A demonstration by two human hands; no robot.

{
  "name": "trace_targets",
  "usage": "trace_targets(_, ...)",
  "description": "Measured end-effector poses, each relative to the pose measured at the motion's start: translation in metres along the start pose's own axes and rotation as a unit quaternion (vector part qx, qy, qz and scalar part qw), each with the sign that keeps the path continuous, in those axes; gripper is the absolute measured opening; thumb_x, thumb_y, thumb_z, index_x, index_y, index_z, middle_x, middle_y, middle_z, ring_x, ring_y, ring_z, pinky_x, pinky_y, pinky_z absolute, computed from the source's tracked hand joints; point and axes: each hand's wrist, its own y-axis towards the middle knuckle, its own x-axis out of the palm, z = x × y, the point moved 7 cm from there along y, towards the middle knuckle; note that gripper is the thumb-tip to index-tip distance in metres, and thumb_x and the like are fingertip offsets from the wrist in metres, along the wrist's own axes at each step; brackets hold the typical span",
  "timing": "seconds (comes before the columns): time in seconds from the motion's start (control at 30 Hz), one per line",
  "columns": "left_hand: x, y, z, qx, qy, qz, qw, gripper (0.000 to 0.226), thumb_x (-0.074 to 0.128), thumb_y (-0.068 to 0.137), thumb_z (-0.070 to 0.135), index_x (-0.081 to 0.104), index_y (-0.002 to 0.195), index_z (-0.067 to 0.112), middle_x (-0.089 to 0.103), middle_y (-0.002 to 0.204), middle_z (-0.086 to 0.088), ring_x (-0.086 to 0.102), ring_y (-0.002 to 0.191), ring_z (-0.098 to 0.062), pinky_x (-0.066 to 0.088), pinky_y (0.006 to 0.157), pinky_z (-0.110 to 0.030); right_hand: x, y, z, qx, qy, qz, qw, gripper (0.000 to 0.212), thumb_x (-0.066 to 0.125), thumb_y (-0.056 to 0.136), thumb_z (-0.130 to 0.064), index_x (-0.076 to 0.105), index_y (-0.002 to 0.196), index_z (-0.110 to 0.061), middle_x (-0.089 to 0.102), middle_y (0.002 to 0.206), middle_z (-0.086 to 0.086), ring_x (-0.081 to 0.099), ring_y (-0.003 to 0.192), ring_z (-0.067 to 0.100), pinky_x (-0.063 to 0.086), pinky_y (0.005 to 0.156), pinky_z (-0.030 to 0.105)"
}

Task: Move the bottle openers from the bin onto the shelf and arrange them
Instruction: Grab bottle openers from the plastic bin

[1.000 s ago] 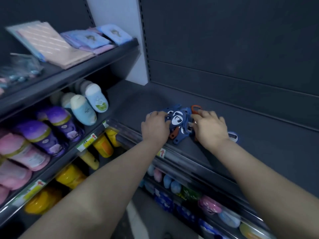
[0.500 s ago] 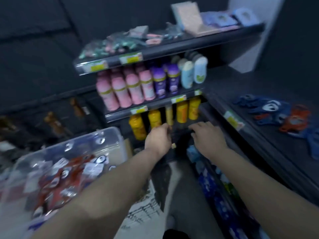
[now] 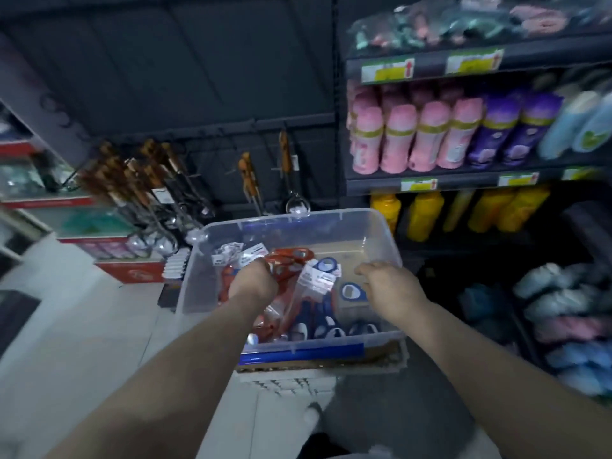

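— While both hands are over the clear bin, what does each hold?
— Left hand grips red bottle openers inside the bin; right hand hovers above blue bottle openers lying in the bin, fingers relaxed, holding nothing.

Hidden fingertips, blurred tags
My left hand buries its fingertips among the red packaged bottle openers; the white paper tags carry print too blurred to read.

Pink bottles and purple bottles are standing along a store shelf's front edge; ladles are hanging nearby.
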Motion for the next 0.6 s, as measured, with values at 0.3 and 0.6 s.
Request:
trace_targets(0.3,0.036,0.048,-0.048,0.093,0.069,-0.140,0.983,0.032,0.055,0.091,0.029,0.064,0.118,0.013,0.070,0.106,-0.011,0.066,0.101,-0.029,0.047,0.081,-0.029,0.099,0.039,-0.045,0.102,0.107,-0.199,0.969,0.048,0.059,0.090,-0.019,0.042,0.133,-0.008,0.058,0.127,0.009,0.058,0.112,0.024,0.049,0.085,0.030)
trace_targets(0.6,0.059,0.042,-0.016,0.145,0.139,-0.090,0.975,0.023,0.049,0.091,0.020,0.064,0.108,0.017,0.065,0.102,-0.006,0.064,0.091,-0.025,0.055,0.077,-0.036,0.121,0.059,-0.037,0.147,0.184,-0.183,0.954,0.085,0.070,0.064,-0.037,0.027,0.137,-0.024,0.059,0.114,0.000,0.061,0.094,0.022,0.055,0.072,0.037)
